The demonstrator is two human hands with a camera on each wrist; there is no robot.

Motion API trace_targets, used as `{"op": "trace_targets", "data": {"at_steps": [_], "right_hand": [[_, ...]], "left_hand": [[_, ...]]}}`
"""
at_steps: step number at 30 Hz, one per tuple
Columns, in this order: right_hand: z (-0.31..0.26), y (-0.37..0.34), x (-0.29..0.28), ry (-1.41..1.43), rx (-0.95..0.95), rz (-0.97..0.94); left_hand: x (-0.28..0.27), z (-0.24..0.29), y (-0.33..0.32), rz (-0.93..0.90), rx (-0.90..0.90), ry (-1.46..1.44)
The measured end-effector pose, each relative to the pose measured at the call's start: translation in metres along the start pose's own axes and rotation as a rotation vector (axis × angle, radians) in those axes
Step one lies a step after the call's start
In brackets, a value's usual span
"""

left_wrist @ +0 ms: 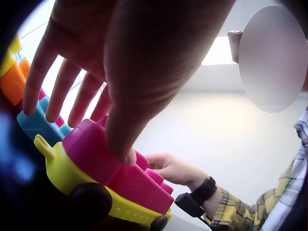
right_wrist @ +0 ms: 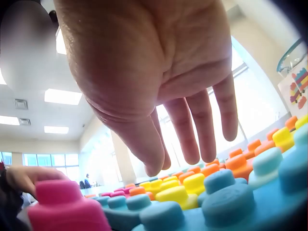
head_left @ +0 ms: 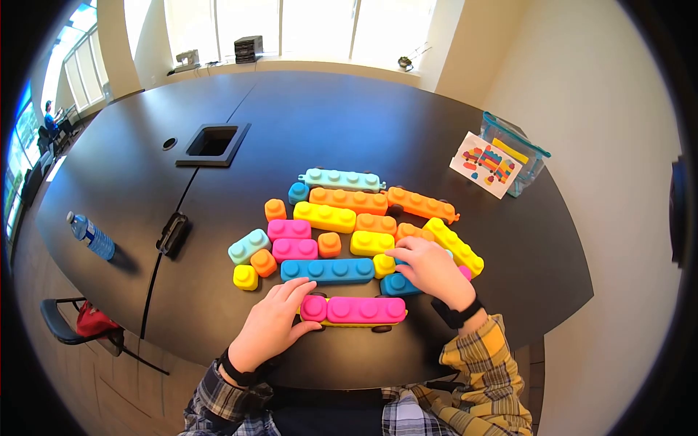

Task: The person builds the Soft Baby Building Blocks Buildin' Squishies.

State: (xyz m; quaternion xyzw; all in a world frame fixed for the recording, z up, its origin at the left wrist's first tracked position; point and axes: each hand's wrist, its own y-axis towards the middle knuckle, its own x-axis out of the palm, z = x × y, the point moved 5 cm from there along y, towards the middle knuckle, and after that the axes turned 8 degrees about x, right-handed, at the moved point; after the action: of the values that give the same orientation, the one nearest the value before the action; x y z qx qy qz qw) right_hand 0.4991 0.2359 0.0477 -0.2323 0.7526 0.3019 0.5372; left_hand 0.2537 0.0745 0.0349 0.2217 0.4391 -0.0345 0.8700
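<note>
Near the table's front edge, a small pink block [head_left: 313, 307] and a longer pink block [head_left: 367, 310] sit end to end on a yellow wheeled base [left_wrist: 67, 168]. My left hand [head_left: 269, 327] straddles the small block, thumb on the near side and fingers on the far side. The left wrist view has the thumb pressed against the pink. My right hand [head_left: 432, 272] hovers over a small yellow block [head_left: 384, 266] and a blue block [head_left: 398, 284]. With fingers pointing down and apart, the right hand [right_wrist: 159, 72] holds nothing; it partly covers blocks below.
Loose blocks in several colours, including a long blue one [head_left: 327, 271], spread beyond the wheeled base. Orange wheeled bases [head_left: 422, 203] lie farther back. A picture card [head_left: 486, 166] leans on a clear bin [head_left: 534, 163] at right. A bottle [head_left: 93, 238] stands left.
</note>
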Motion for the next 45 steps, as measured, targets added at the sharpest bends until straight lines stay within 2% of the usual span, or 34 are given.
{"op": "trace_targets", "data": {"at_steps": [6, 9, 13, 15, 18, 21, 25, 29, 45], "right_hand": [[-0.002, 0.012, 0.018, -0.069, -0.084, -0.041], [0.001, 0.014, 0.025, -0.051, -0.051, -0.081], [-0.005, 0.013, 0.013, -0.046, -0.078, -0.073], [-0.017, 0.009, -0.010, -0.020, -0.100, 0.074], [-0.036, 0.007, -0.035, 0.056, -0.041, 0.173], [-0.064, 0.001, -0.045, 0.160, -0.105, 0.164], [-0.093, -0.004, -0.034, 0.173, -0.152, 0.088], [-0.106, -0.002, -0.024, 0.181, -0.214, 0.101], [-0.108, -0.007, -0.002, 0.197, -0.116, 0.006]], "left_hand": [[0.001, -0.002, 0.002, -0.016, -0.006, -0.058], [0.001, 0.000, 0.002, -0.019, -0.025, -0.049], [0.001, 0.001, 0.001, 0.010, -0.034, -0.033], [0.001, 0.000, 0.000, 0.016, -0.044, -0.045], [0.003, -0.002, -0.001, 0.025, -0.047, -0.058], [0.004, -0.003, -0.001, 0.025, -0.049, -0.059], [0.001, -0.001, 0.000, 0.031, -0.057, -0.075], [0.003, -0.002, 0.000, 0.023, -0.059, -0.078], [0.003, -0.005, -0.001, 0.035, -0.056, -0.082]]}}
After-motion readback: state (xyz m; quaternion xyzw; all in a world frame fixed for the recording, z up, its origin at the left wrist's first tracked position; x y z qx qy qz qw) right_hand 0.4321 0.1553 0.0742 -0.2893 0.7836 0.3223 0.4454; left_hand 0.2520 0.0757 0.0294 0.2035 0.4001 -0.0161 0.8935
